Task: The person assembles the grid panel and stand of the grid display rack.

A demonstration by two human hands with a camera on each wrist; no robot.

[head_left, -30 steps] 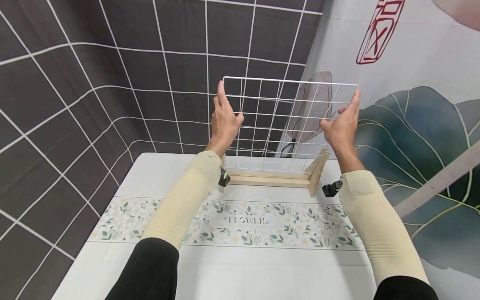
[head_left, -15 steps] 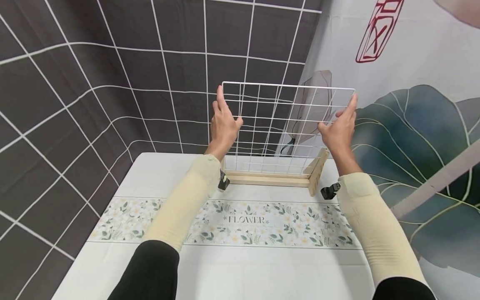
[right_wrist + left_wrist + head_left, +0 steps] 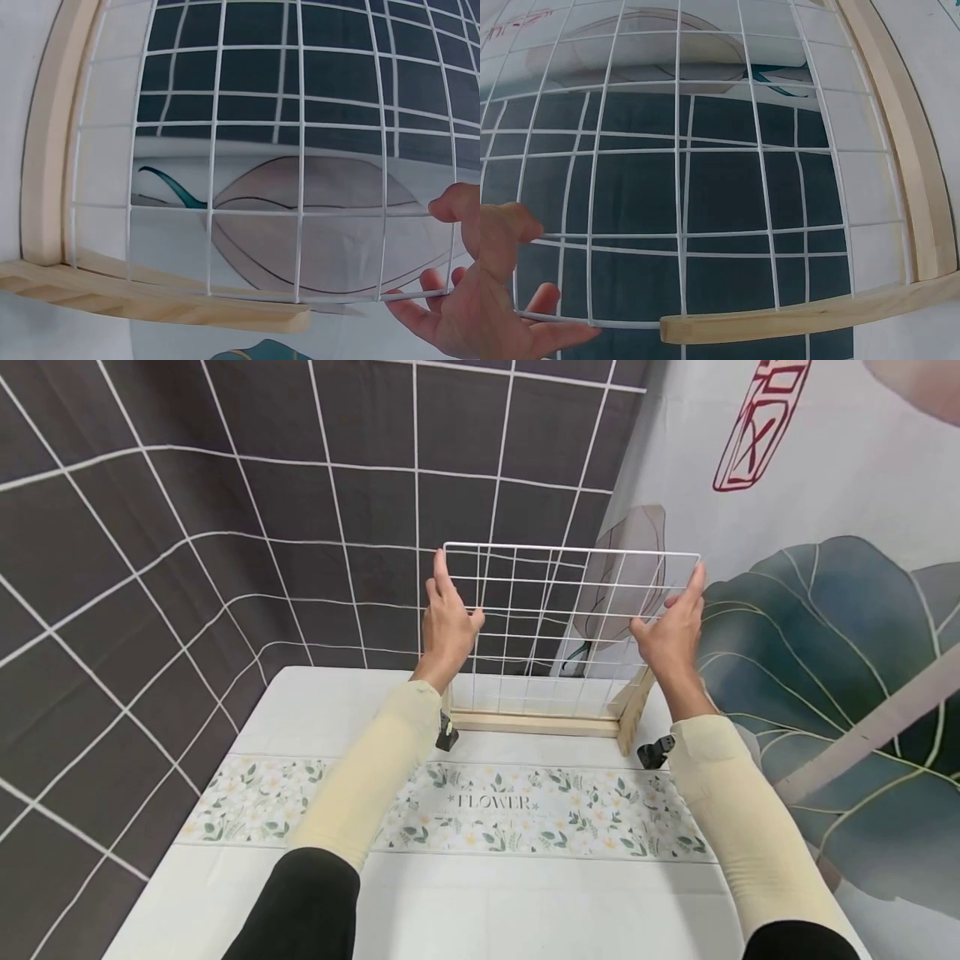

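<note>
A white wire grid panel [image 3: 570,550] stands nearly upright at the back of the table. My left hand [image 3: 447,631] grips its left edge, thumb on the near side. The opposite edge is held by my right hand [image 3: 672,631] in much the same way. Below, a pale wooden stand with a crossbar [image 3: 536,724] and two side pieces sits on the tabletop. In the left wrist view the panel's edge meets one wooden side piece [image 3: 780,321]. The other side piece [image 3: 165,304] lies along the panel's edge in the right wrist view.
The white table [image 3: 525,902] carries a printed flower band [image 3: 491,827] in front of the stand. A dark grid-patterned curtain [image 3: 262,502] hangs behind and to the left. At the right are a leaf-printed cloth [image 3: 810,610] and a slanted pale pole [image 3: 870,731].
The wire grid panel has moved down between the stand's side pieces, with its top edge lower. Both hands have come down with it, and the right hand has shifted slightly left.
</note>
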